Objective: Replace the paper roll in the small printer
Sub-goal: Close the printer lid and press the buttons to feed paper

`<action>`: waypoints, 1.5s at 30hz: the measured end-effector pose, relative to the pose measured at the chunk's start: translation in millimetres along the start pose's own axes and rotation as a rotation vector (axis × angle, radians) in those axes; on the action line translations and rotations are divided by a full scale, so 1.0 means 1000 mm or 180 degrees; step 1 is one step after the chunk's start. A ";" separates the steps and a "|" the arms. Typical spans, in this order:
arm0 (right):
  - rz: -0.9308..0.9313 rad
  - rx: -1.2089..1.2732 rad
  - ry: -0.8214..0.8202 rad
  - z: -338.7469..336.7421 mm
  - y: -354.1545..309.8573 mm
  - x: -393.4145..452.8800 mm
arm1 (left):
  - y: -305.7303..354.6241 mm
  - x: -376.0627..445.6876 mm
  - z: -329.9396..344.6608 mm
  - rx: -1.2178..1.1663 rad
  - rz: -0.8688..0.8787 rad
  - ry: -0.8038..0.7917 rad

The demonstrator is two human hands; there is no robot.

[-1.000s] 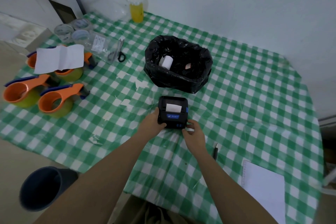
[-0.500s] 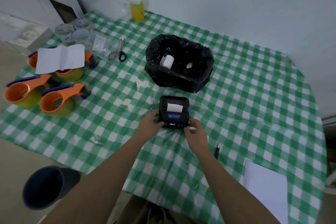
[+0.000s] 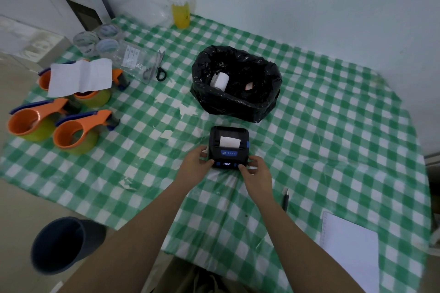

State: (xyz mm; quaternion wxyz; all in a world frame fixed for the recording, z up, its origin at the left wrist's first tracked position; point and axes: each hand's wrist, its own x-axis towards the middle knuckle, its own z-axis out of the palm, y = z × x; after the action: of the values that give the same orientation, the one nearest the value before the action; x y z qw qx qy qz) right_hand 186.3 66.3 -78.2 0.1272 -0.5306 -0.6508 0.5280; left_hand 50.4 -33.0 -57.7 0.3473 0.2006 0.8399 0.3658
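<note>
Fingers (image 3: 206, 161) of the left hand (image 3: 194, 166) and right hand (image 3: 256, 172) clamp the printer (image 3: 228, 147) between them on the table (image 3: 333, 126); its long axis runs away from the fingers, paper strip (image 3: 229, 142) protruding on top.

Both bare forearms reach from 6 o'clock toward 12. Left hand (image 3: 195, 164) curled, fingertips (image 3: 206, 162) at 9 o'clock of right hand (image 3: 256, 172); right thumb and fingers bent, pinching inward.
</note>
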 end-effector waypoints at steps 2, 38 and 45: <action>-0.0010 -0.0064 0.0002 0.000 -0.001 0.002 | -0.002 0.001 0.000 0.0026 -0.0008 0.0010; 0.0050 -0.0186 -0.0068 -0.004 -0.001 0.004 | -0.022 0.007 0.003 0.0058 0.0122 0.0023; 0.0007 -0.0201 -0.0022 -0.007 -0.004 0.002 | -0.019 0.003 0.002 0.0050 0.0135 0.0009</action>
State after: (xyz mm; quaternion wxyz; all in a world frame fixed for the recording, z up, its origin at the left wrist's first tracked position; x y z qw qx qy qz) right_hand 187.9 72.5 -72.9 0.1075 -0.5332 -0.6670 0.5091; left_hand 48.2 -42.1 -74.4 0.3367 0.2206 0.8388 0.3667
